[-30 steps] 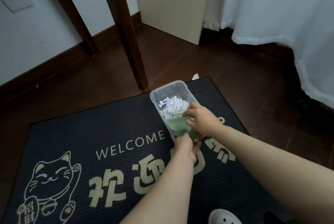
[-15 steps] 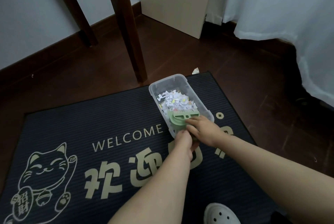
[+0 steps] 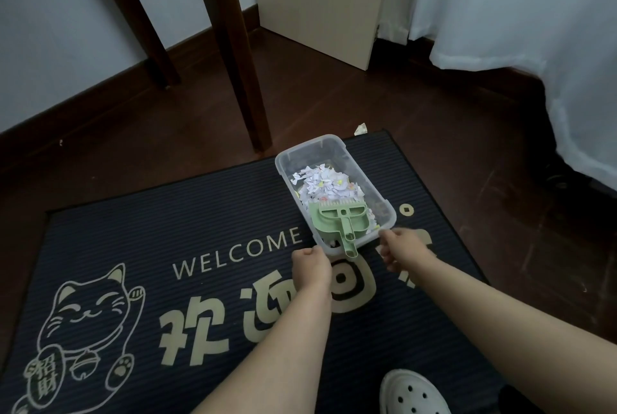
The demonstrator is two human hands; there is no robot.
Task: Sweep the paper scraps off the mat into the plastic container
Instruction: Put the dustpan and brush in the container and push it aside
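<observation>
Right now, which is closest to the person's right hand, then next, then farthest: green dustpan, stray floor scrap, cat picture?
1. Green dustpan, in the plastic container, just left of the right hand.
2. Stray scrap, on the floor past the mat's far corner.
3. Cat picture, far left on the mat.

Left of the plastic container (image 3: 312,150) the mat (image 3: 167,213) lies open, as does the floor (image 3: 450,163) to its right, while a wooden leg (image 3: 240,56) stands just beyond its far-left corner and a green dustpan (image 3: 337,220) and paper scraps (image 3: 325,185) take up its inside.
</observation>
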